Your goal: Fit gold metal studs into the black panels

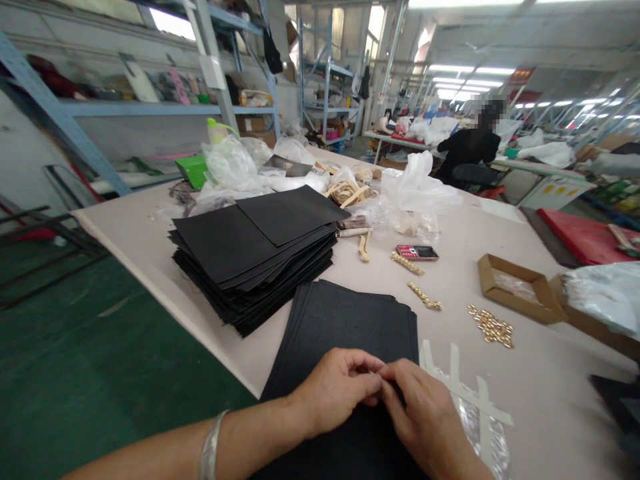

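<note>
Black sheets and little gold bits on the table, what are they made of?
The flat black rectangular sheets look like leather or imitation leather: they are matte, with a faint grain and soft, bendy edges, but the picture can't tell which. The small shiny gold studs look like metal, perhaps gold-coloured plating, because they glint brightly under the lights.

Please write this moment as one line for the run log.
left hand: fingertips meet right hand | held item: too small to tell | below: black sheets
</note>
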Demonstrator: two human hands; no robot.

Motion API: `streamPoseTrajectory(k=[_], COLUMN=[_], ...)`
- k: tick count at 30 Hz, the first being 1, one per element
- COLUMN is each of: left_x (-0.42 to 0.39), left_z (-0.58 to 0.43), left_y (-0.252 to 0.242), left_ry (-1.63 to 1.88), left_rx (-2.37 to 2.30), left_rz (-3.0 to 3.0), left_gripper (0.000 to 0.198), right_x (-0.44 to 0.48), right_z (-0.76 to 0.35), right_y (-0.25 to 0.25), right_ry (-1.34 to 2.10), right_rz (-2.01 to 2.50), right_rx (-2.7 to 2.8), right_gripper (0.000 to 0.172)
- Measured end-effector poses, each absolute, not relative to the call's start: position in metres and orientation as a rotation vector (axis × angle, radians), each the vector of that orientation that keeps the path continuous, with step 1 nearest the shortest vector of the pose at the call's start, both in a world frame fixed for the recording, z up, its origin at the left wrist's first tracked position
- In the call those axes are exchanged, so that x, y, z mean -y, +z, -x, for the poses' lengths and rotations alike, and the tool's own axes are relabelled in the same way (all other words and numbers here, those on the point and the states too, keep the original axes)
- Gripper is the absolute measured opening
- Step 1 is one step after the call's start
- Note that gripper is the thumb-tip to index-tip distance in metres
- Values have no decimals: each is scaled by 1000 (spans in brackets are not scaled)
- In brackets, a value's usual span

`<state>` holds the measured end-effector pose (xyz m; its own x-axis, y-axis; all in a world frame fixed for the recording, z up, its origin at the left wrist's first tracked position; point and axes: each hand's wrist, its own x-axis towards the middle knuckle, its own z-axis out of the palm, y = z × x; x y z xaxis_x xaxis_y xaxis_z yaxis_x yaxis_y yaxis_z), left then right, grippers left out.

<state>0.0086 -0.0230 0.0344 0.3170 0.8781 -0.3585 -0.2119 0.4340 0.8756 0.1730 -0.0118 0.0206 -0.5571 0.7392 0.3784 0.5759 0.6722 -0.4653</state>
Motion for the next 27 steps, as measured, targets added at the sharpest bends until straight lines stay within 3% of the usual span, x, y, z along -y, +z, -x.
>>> streamPoseTrajectory(k=[3,6,13,21,27], left_x=[16,0,-82,-127,-128], left_z=[-6,3,56,75,70], left_y=[34,38,48,46,53], left_ry=[755,707,601,190,4], left_rx=[-1034,-1079,-1428,-1663,-1735], left_rz=[-777,-841,-1372,-1857,-2030], left_gripper=[34,35,32,52,51], right_x=[6,0,-7,-9,-11], right_z=[-175,-179,-186,-181,-180], right_y=[25,26,11,8,10], right_ry=[412,681,1063,1077,1107], right_rz=[965,967,1398,1309,1281], right_rx=[2348,2216,1822,1963,1974], right_gripper=[18,17,26,16,16])
